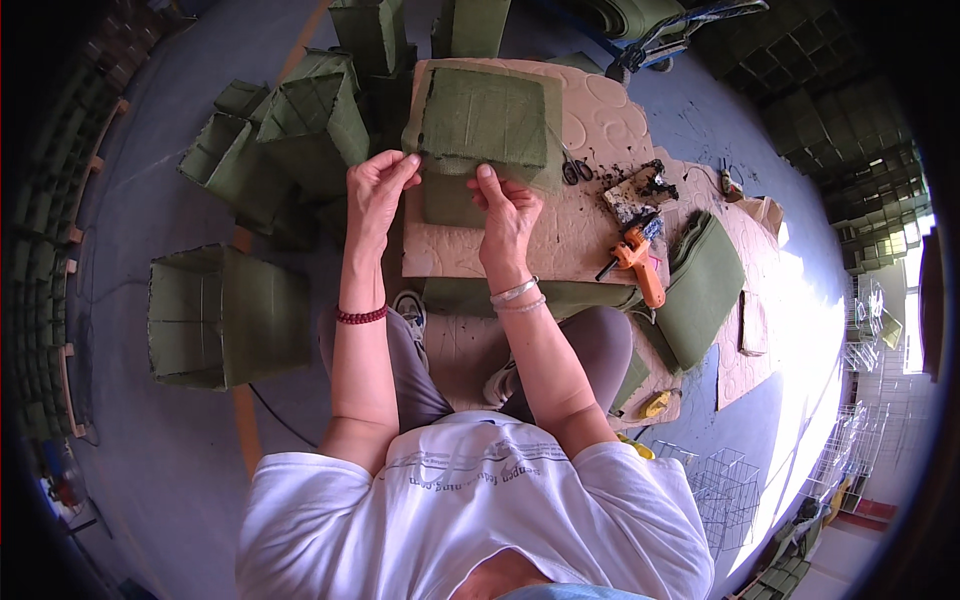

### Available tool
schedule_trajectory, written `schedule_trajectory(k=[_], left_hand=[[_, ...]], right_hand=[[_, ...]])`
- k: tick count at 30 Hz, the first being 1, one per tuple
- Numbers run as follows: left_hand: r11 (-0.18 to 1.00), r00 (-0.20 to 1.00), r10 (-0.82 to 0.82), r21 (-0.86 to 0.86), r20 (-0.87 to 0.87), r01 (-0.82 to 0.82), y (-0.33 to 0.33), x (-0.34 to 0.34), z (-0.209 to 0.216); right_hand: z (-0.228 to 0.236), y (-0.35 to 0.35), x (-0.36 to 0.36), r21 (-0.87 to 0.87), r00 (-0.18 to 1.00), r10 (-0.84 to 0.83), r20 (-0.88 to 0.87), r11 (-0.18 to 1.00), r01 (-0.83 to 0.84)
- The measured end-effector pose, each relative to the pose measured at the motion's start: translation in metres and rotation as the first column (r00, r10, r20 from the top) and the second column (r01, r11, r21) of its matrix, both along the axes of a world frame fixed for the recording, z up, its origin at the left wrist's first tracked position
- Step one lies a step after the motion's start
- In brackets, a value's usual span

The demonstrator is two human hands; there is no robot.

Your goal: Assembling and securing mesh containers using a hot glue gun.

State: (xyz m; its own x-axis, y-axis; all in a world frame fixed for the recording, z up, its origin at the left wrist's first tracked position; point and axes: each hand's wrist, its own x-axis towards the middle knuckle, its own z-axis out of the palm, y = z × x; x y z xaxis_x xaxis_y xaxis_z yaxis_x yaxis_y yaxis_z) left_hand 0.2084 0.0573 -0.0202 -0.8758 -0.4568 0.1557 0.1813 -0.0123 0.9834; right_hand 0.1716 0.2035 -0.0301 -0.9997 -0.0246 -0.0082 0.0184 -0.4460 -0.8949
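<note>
A green fabric piece (485, 115) with a darker rectangle bordered in black lies over the far part of a cardboard-topped work surface (450, 255). At its near left corner my left hand (376, 195) pinches the edge between thumb and fingers. My right hand (508, 212) grips the near edge further right, thumb on top and fingers curled beneath. Part of another green layer shows below that edge, between the hands. Just right of the fabric rest black-handled scissors (577, 170). An orange glue gun (637, 262) lies nearer, beside a black-smeared board (632, 197).
Several open green fabric boxes (230, 318) stand on the floor at left and far left. Folded green fabric (700, 290) leans on the right side of the work surface. Wire frames (725, 490) stand at lower right. Green stacks (40, 240) line the left wall.
</note>
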Motion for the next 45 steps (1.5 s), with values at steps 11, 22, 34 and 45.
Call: schedule_trajectory(k=[11,22,34,45], left_hand=[[0.45,0.945,-0.318,-0.889,-0.07,0.086,-0.019,-0.019,0.07],[-0.206,0.896,-0.417,-0.976,0.153,0.071,-0.012,-0.053,0.046],[0.84,0.825,-0.52,-0.311,-0.223,0.445,-0.105,-0.029,0.176],[0.012,0.988,-0.111,-0.995,-0.103,-0.102,0.071,-0.045,0.025]], right_hand=[[0.063,0.052,0.005,0.611,0.651,0.226,-0.725,0.648,0.455],[0.038,0.019,-0.033,0.711,0.506,0.644,-0.574,0.084,0.699],[0.051,0.085,-0.042,0.814,0.46,0.774,-0.435,0.119,0.569],[0.028,0.074,-0.03,0.813,0.559,0.623,-0.547,0.237,0.532]])
